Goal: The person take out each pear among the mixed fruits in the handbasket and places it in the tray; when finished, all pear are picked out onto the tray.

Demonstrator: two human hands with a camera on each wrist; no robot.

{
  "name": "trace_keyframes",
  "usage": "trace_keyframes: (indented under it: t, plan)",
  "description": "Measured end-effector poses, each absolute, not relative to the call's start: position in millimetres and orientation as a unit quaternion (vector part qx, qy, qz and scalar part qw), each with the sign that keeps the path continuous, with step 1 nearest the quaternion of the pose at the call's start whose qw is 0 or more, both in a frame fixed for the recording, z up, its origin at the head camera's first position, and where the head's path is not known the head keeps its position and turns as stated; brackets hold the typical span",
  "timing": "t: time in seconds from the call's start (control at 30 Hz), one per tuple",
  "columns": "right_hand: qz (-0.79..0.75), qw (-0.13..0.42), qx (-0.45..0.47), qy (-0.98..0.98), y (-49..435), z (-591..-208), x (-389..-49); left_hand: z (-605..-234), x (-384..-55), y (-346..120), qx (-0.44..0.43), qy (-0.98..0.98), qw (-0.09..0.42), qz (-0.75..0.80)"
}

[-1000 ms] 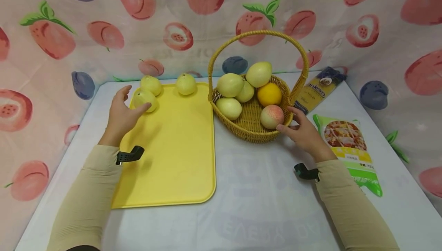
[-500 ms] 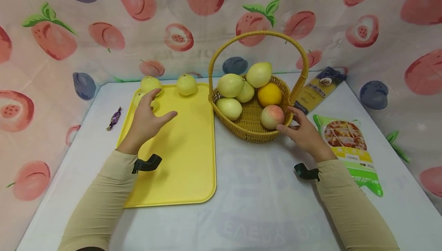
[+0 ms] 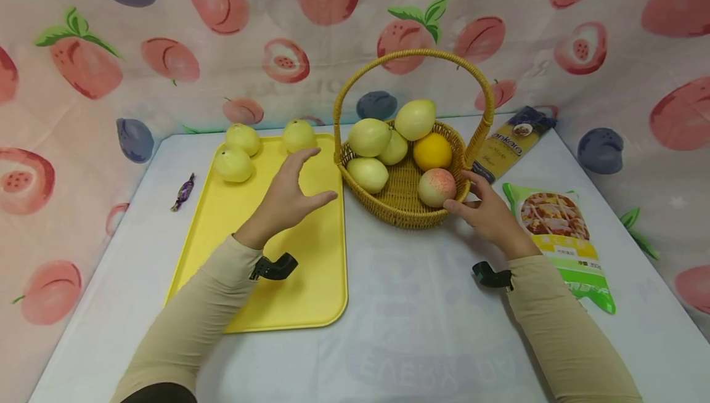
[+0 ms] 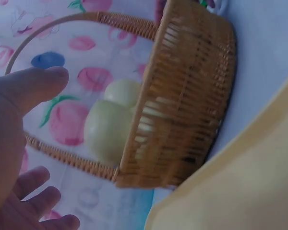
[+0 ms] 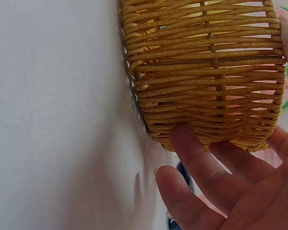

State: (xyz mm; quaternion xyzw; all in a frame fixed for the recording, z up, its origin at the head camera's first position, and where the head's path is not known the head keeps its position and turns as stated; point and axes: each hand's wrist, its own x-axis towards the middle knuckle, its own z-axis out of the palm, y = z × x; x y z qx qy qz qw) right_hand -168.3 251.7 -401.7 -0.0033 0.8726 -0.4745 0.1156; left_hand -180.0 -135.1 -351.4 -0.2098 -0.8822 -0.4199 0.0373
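My left hand (image 3: 285, 198) hovers over the yellow tray (image 3: 318, 246), its thumb and fingers spread apart with nothing between them. In the left wrist view it is turned toward the wicker basket (image 4: 192, 91), apart from it. My right hand (image 3: 493, 215) holds that basket (image 3: 407, 217) at its right rim, thumb at the rim and fingers against the outer wall. The right wrist view shows fingertips on the woven side (image 5: 211, 86). In the basket lie several pale green fruits (image 3: 369, 137), an orange (image 3: 432, 151) and a peach (image 3: 437, 188) close to my right thumb.
Three pale green fruits (image 3: 233, 164) sit at the tray's back end. A purple-wrapped candy (image 3: 183, 191) lies left of the tray. Right of the basket are a yellow and dark blue packet (image 3: 510, 144) and a green food bag (image 3: 560, 236). A patterned cloth (image 3: 233, 58) hangs behind.
My left hand has left the fruits at the tray's back left and moved right over the tray, uncovering the candy. My right hand and the basket stay put.
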Motion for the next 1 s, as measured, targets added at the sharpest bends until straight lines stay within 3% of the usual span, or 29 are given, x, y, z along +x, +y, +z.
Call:
trace_keyframes:
  t: [0.6,1.0]
  plan:
    - [-0.471,0.117,0.003,0.875,251.1,-401.6,-168.5,-360.4,-179.2,-73.6,-0.277,-0.846,0.023,-0.455]
    - [-0.474,0.118,0.007,0.872,251.3,-401.1,-169.9,-358.5,-203.9,-47.4,-0.25,-0.851,0.028,-0.461]
